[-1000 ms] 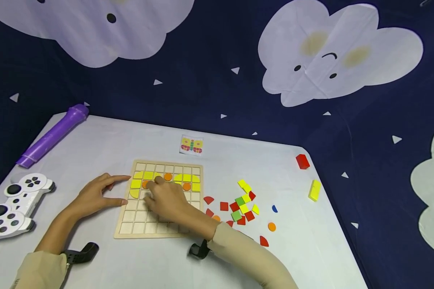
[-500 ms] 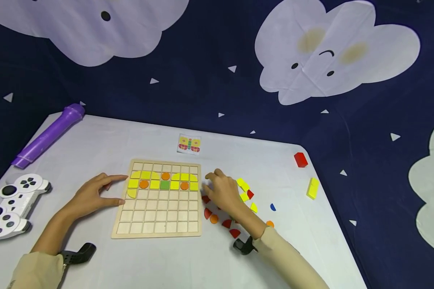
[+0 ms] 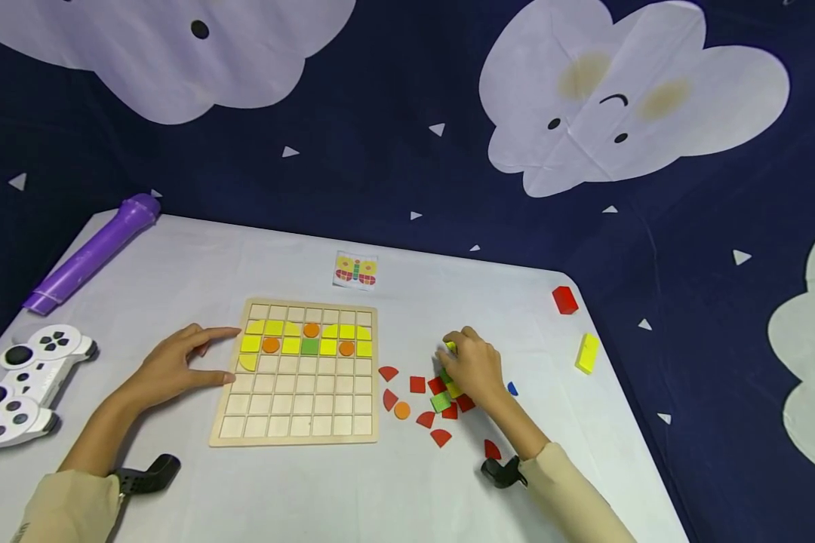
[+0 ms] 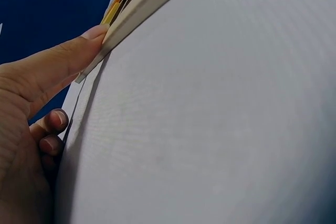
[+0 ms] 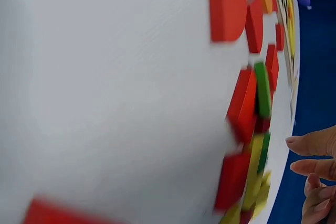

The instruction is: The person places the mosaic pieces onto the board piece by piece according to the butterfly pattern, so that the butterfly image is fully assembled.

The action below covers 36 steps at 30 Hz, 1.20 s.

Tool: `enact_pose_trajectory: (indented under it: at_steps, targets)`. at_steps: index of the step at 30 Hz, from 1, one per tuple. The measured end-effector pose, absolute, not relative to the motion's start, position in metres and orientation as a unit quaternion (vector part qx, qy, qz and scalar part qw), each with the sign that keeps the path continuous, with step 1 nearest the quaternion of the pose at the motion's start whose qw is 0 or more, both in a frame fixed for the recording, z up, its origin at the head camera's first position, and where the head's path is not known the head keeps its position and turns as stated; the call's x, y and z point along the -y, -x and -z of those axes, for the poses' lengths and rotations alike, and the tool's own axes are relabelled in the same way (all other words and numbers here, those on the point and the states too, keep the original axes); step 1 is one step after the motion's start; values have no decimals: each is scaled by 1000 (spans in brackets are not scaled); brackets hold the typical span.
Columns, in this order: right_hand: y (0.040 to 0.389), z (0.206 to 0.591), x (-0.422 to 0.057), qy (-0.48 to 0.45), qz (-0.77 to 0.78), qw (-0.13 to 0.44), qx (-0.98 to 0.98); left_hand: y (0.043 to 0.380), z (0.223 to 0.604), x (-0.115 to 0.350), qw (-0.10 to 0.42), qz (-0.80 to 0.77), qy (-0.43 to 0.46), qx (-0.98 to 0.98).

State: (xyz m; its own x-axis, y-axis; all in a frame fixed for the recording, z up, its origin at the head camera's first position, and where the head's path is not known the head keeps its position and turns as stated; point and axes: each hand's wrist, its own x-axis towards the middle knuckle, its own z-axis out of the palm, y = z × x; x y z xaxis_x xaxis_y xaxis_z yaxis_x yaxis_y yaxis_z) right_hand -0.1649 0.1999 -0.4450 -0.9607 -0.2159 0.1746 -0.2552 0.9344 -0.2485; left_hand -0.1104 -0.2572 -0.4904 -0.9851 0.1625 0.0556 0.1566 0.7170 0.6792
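Note:
A square wooden grid board (image 3: 294,441) lies on the table, its upper rows bearing yellow pieces, orange discs and one green square (image 3: 309,347). My left hand (image 3: 176,366) touches the board's left edge with spread thumb and index finger; in the left wrist view the thumb (image 4: 68,53) rests against the board's rim. Over the loose pieces to the right of the board is my right hand (image 3: 475,366). The right wrist view shows its thumb and index finger apart, with nothing between them, above a green piece (image 5: 263,90) and several red ones. Some pieces are hidden under this hand.
A butterfly picture card (image 3: 355,271) lies behind the board. Red quarter-circles (image 3: 441,438) and an orange disc (image 3: 402,410) lie near its right side. A game controller (image 3: 30,388) and purple microphone (image 3: 95,255) are at left, a red block (image 3: 565,300) and yellow block (image 3: 587,354) at right.
My right hand has moved off the board to the right, over the loose pieces. A green square now shows in the board where the hand was. The left hand keeps its place.

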Motion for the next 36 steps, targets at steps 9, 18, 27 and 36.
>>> enact_pose_trajectory:
  at_steps: [9,18,27,36]
  targets:
    - [164,446,-228,-81,-125,62,987,109,490,259,2,-368,-87,-926]
    - [169,454,-233,-66,-139,46,987,109,491,259,2,-367,-88,-926]
    - [169,458,-236,-37,-171,43,984,110,490,257,5,-370,-86,-925]
    - [171,453,-233,-46,-182,56,981,110,489,257,9,-372,-85,-924]
